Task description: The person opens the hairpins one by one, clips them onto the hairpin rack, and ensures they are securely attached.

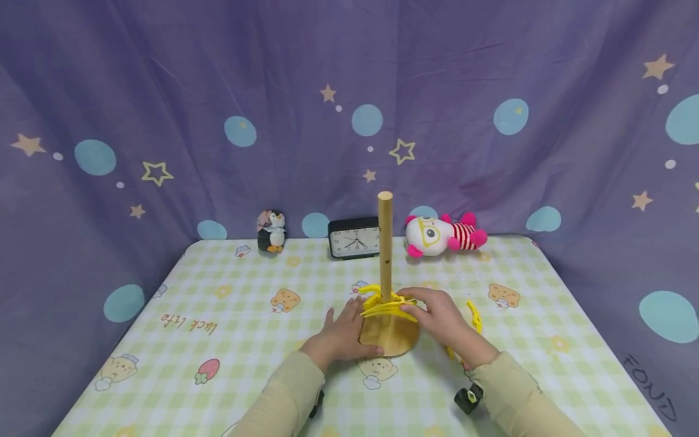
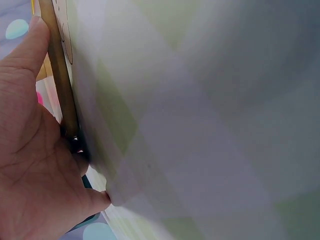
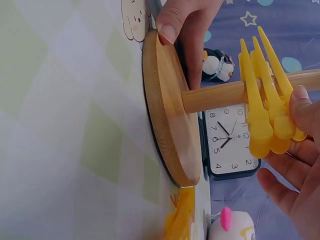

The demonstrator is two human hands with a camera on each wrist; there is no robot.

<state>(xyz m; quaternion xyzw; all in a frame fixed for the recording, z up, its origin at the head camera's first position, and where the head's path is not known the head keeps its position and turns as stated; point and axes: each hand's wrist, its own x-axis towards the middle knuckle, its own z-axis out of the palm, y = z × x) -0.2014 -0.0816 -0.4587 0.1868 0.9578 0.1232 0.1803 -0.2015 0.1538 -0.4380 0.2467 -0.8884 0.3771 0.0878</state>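
Observation:
A wooden stand has a round base point(image 1: 394, 343) and an upright post point(image 1: 385, 243) with small holes. My left hand point(image 1: 345, 332) holds the base from the left, its thumb on the near rim. In the right wrist view that thumb point(image 3: 170, 32) lies over the base's edge. Around the post, partway up, sit yellow plastic pieces point(image 3: 260, 125) with long tapering prongs and rounded ends. My right hand point(image 1: 439, 312) pinches them from the right between thumb and fingers. Another yellow piece point(image 1: 475, 317) lies on the table beyond my right wrist, partly hidden.
Behind the stand are a black-framed clock point(image 1: 352, 238), a penguin figure point(image 1: 271, 232) and a pink-and-white plush toy point(image 1: 445, 235) lying on its side. A checked cloth point(image 1: 246, 340) covers the table. A purple curtain point(image 1: 453, 73) hangs along the back and sides.

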